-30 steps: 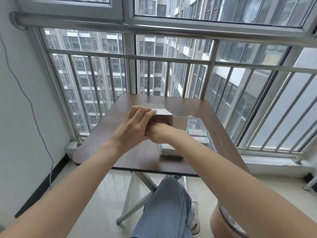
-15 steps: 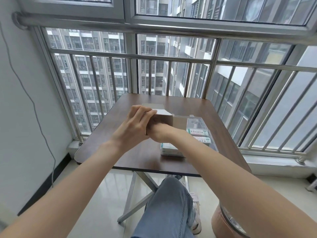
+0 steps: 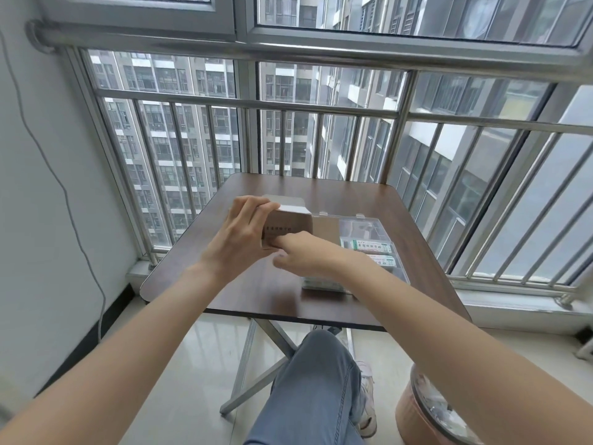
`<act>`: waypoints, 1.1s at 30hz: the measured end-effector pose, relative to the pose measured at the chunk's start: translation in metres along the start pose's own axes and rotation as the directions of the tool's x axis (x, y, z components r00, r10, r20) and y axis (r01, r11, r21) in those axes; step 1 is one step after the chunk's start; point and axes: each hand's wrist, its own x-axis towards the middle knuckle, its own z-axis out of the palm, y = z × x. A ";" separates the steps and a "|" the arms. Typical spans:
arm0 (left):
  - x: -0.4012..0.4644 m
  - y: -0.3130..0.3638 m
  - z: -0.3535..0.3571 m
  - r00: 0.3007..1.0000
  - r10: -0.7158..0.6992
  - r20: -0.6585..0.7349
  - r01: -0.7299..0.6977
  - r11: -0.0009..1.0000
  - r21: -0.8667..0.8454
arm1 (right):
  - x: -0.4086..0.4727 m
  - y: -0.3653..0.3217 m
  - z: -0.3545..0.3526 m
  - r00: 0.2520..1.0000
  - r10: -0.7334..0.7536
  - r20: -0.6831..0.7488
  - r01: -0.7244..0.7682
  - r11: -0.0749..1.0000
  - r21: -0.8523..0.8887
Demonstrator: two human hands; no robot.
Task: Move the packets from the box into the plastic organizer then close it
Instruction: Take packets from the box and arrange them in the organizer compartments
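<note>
A small brown cardboard box (image 3: 290, 224) with a white open flap is held above the brown table (image 3: 321, 194). My left hand (image 3: 239, 239) grips the box from its left side, fingers over the top. My right hand (image 3: 309, 256) reaches at the box's near open end, its fingertips hidden against the box, so I cannot tell what they hold. The clear plastic organizer (image 3: 365, 229) lies open to the right, with two green-and-white packets (image 3: 365, 245) in its compartments. More packets (image 3: 321, 282) sit stacked under my right wrist.
A metal window railing (image 3: 321, 107) runs behind the table. A round pinkish bin (image 3: 430, 412) stands on the floor at the lower right. My knee in jeans (image 3: 314, 364) is under the table's near edge. A cable hangs on the left wall.
My right hand has drawn back a little from the box's opening toward me. The box is tilted so its printed side shows. My left hand keeps its grip.
</note>
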 end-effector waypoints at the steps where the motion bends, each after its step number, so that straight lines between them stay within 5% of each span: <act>1: -0.001 0.000 0.000 1.000 -0.008 0.006 0.008 1.000 -0.006 | -0.001 0.002 0.002 1.000 -0.006 -0.006 0.006 1.000 -0.006; 14: 0.003 0.005 0.000 0.999 -0.007 0.048 0.008 1.000 -0.005 | -0.003 0.021 0.007 0.980 -0.117 -0.161 0.114 0.993 -0.032; 18: -0.006 0.002 -0.002 0.980 -0.141 0.139 0.152 0.985 -0.076 | -0.011 0.028 0.005 0.955 -0.043 -0.295 0.101 0.978 0.182; 21: -0.008 0.004 -0.004 0.921 -0.287 0.263 0.324 0.940 -0.109 | -0.018 0.033 0.007 0.903 0.080 -0.422 0.158 0.852 0.499; 24: -0.009 0.002 -0.004 0.865 -0.325 0.382 0.387 0.917 -0.096 | -0.023 0.038 0.006 0.901 0.209 -0.380 0.156 0.662 0.733; 33: 0.005 -0.018 0.004 0.626 -0.411 0.663 0.422 0.893 0.155 | -0.015 0.048 0.008 0.916 0.284 -0.282 0.161 0.385 0.909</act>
